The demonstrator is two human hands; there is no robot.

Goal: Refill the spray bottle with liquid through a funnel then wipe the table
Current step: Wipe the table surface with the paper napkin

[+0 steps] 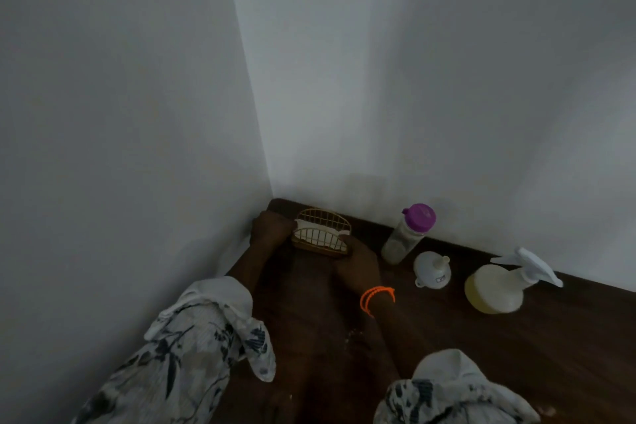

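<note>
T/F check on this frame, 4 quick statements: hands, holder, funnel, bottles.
1. Both hands are at the wire napkin holder in the table's corner. True: left hand at its left end, right hand at its right.
2. The funnel sits in the spray bottle's neck. False: it stands upside down on the table, between the bottles.
3. The spray bottle has its trigger head on. True.
4. The purple-capped bottle is uncapped. False: its cap is on.

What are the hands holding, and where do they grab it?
Both hold the wire napkin holder: the left hand at its left end, the right hand at its right end near the base. The exact finger grip is too dark to see.
</note>
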